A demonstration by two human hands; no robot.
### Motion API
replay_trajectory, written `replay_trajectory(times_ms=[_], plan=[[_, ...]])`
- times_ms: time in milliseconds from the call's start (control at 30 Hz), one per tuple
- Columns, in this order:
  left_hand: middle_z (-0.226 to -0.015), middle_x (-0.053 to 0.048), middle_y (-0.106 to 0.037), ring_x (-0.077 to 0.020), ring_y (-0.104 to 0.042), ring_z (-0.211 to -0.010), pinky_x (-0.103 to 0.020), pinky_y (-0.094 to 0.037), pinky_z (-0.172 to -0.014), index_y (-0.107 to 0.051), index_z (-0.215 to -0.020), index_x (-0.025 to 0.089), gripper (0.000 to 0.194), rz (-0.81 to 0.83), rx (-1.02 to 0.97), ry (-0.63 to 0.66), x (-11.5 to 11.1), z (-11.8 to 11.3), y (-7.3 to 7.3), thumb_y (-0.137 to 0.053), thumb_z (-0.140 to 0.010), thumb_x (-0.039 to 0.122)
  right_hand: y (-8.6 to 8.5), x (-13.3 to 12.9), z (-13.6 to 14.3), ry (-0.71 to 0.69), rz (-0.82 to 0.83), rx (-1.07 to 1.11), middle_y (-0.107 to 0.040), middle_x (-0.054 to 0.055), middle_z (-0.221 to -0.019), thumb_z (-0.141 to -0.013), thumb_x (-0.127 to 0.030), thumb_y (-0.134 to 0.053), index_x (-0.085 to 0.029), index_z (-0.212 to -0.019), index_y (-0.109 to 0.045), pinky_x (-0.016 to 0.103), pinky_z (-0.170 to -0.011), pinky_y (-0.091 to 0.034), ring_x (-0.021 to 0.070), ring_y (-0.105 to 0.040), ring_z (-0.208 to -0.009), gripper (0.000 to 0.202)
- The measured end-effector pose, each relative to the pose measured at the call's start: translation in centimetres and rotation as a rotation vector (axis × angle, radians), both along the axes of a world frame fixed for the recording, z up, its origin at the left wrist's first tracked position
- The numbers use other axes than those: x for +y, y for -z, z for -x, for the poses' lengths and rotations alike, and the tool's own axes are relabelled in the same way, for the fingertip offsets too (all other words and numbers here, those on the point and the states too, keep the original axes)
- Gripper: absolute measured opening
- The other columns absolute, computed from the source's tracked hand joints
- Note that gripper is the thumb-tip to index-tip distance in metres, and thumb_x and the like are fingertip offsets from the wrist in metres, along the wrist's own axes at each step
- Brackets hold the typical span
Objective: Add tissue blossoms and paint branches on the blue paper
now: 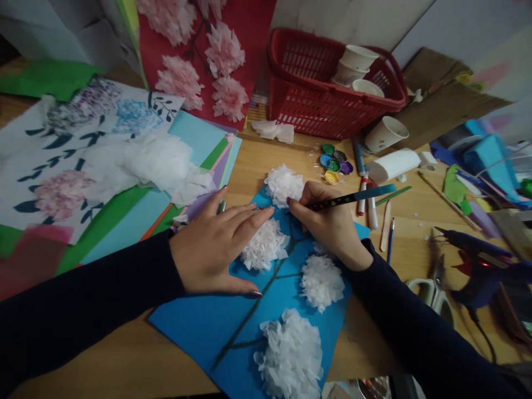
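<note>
On the wooden table lies a blue sheet (195, 327) with a dark branch (249, 309) drawn across it. Several white tissue-paper flowers (291, 352) sit along the branch. My right hand (328, 227) pinches a dark marker with a teal end (353, 197). Its tip, hidden by my fingers, is near the top flower (284, 184). My left hand (220, 244) rests flat with fingers spread, over the left edge of the sheet and partly over another flower (266, 245).
A red basket (316, 105) with paper cups stands at the back. Paint pots (333, 160) and markers (362, 194) lie before it. Scissors (436, 288) and a glue gun (482, 260) are at right. Papers and white tissue (153, 160) cover the left, below a red flower picture (249, 33).
</note>
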State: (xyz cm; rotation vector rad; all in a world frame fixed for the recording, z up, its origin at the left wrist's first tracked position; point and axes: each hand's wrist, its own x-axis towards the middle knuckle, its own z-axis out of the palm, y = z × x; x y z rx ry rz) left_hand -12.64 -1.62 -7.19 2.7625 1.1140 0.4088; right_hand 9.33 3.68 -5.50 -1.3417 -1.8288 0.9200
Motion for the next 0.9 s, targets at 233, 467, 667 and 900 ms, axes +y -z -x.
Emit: replay_trajectory(times_ms=[233, 467, 667, 900], plan=[[-0.141, -0.020, -0.050, -0.0321, -0.045, -0.131, -0.054, -0.009, -0.114, -0.021, -0.147, 0.010, 0.104, 0.013, 0.004, -0.004, 0.01, 0.02, 0.10, -0.042, -0.074, 0.081, 0.08, 0.04, 0.00, -0.007, -0.010, 0.013, -0.038, -0.007, -0.050, -0.073, -0.015, -0.060, -0.021, -0.057, -0.038, 0.022, -0.044, -0.027, 0.0070, -0.037, -0.045, 0.028], [-0.142, -0.020, -0.049, -0.0309, -0.045, -0.132, -0.053, -0.006, -0.115, -0.020, -0.147, 0.011, 0.103, 0.021, 0.013, -0.003, 0.01, -0.01, -0.02, -0.042, -0.075, 0.081, -0.03, -0.02, -0.14, -0.016, -0.019, 0.003, -0.035, -0.007, -0.051, -0.071, -0.015, -0.059, -0.021, -0.056, -0.036, 0.022, -0.045, -0.025, 0.0071, -0.034, -0.047, 0.028], [-0.143, -0.020, -0.048, -0.0312, -0.044, -0.133, -0.053, -0.007, -0.115, -0.019, -0.148, 0.012, 0.103, 0.032, 0.017, -0.011, -0.02, 0.06, -0.03, -0.041, -0.075, 0.081, 0.12, -0.05, -0.31, -0.025, -0.031, -0.009, -0.034, -0.007, -0.052, -0.070, -0.012, -0.057, -0.021, -0.056, -0.035, 0.022, -0.045, -0.024, 0.0069, -0.032, -0.048, 0.027], [-0.142, -0.019, -0.049, -0.0317, -0.044, -0.132, -0.055, -0.010, -0.114, -0.017, -0.149, 0.012, 0.105, 0.030, 0.029, -0.008, 0.00, 0.05, -0.02, -0.042, -0.074, 0.081, 0.05, -0.14, -0.33, -0.041, -0.033, -0.017, -0.032, -0.007, -0.052, -0.068, -0.010, -0.056, -0.021, -0.056, -0.034, 0.023, -0.046, -0.023, 0.0065, -0.030, -0.048, 0.027]])
